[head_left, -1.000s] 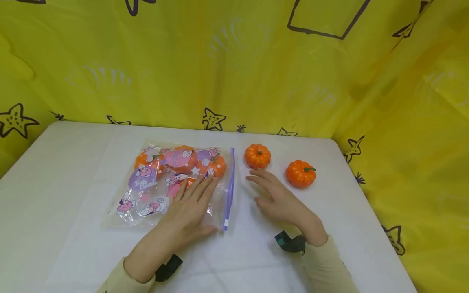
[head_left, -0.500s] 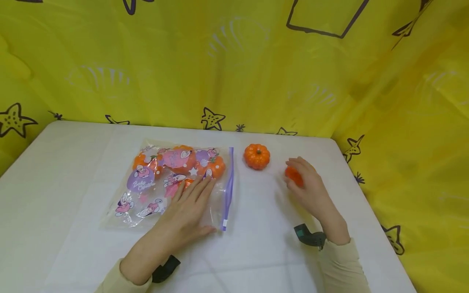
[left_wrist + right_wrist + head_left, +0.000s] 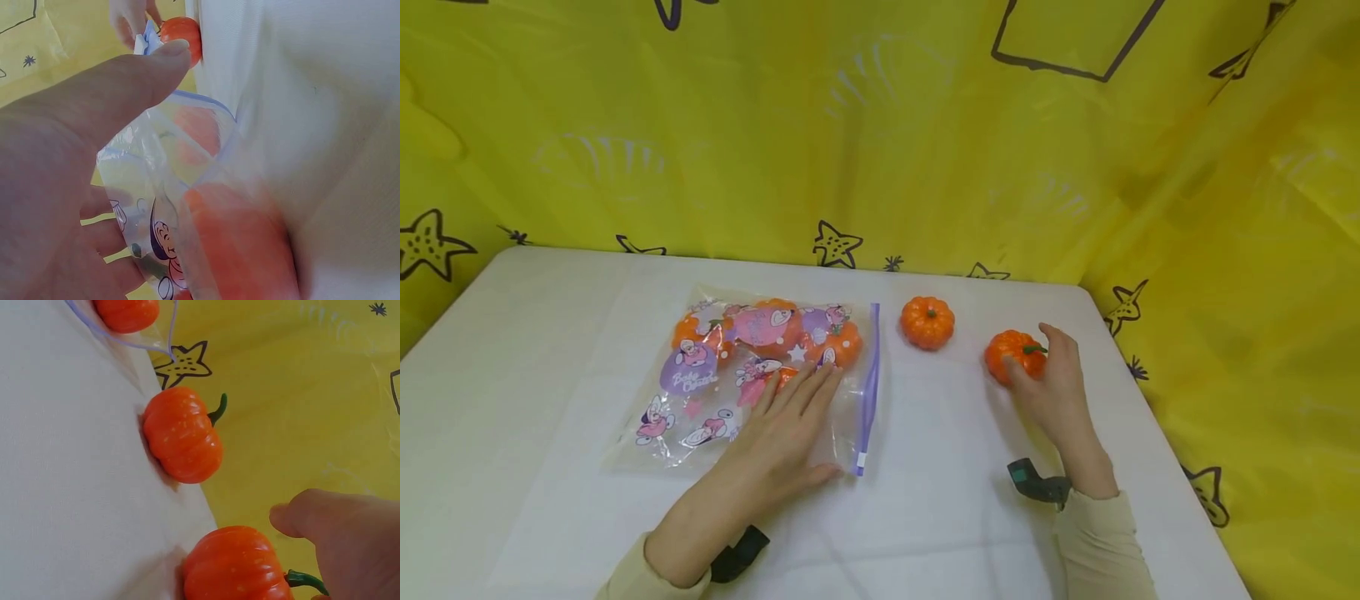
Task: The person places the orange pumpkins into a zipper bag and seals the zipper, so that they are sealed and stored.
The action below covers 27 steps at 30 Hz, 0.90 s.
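Note:
A clear zip bag [image 3: 700, 417] with pink and purple cartoon prints lies on the table, several small orange pumpkins inside. Across its lower right part rests my left hand [image 3: 786, 425], fingers straight and spread, thumb near the purple zip edge [image 3: 869, 383]. To the right of the bag, my right hand [image 3: 1056, 387] is at a loose orange pumpkin [image 3: 1009, 354] with a green stem. Its thumb overlaps the pumpkin's front, and the fingers stand to the right of it. In the right wrist view a gap shows between a raised digit [image 3: 297, 515] and that pumpkin.
Another loose pumpkin [image 3: 927, 323] sits between the bag and the right hand, farther back. The white table [image 3: 925, 517] ends at a yellow curtain [image 3: 737, 150] with star drawings, behind and on the right.
My right hand has moved right, from beside the bag to the right-hand pumpkin. It covered most of that pumpkin half a second ago; more of it shows now. The left hand has stayed put.

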Available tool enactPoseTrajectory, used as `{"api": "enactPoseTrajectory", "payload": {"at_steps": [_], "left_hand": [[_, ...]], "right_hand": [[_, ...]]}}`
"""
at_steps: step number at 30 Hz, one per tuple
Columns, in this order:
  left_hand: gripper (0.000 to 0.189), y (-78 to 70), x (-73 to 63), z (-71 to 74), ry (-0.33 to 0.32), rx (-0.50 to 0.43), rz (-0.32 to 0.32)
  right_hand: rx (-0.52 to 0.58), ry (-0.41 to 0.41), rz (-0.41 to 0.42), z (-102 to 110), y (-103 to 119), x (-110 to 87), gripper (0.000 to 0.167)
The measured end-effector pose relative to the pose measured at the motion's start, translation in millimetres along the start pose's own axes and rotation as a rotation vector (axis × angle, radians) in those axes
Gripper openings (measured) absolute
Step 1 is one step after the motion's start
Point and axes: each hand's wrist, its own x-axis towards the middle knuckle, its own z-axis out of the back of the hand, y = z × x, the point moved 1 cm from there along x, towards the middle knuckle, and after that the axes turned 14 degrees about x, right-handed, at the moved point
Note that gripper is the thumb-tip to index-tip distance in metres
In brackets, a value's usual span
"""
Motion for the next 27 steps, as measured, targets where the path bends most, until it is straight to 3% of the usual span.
{"api": "enactPoseTrajectory", "payload": {"at_steps": [4,10,19,27], "left_hand": [[0.11,-0.4,-0.9,0.2,0.002,0.002,-0.005],[0.111,0.1,-0.2,0.7,0.003,0.013,-0.006],[0.111,0.5,1.3,1.3,0.022,0.001,-0.005],[0.11,0.6,0.9,2.6,0.026,0.0,-0.004]], "right_hand": [[0.01,0.023,-0.075,-1.0,-4.8,0.0,0.066],[0.003,0.037,-0.072,-1.9,-8.9,1.1,0.054],[0.034,0.06,-0.118,2.2,-12.9,0.6,0.064],[0.094,0.135,-0.29,6.9,-14.7,2.5,0.08]]}}
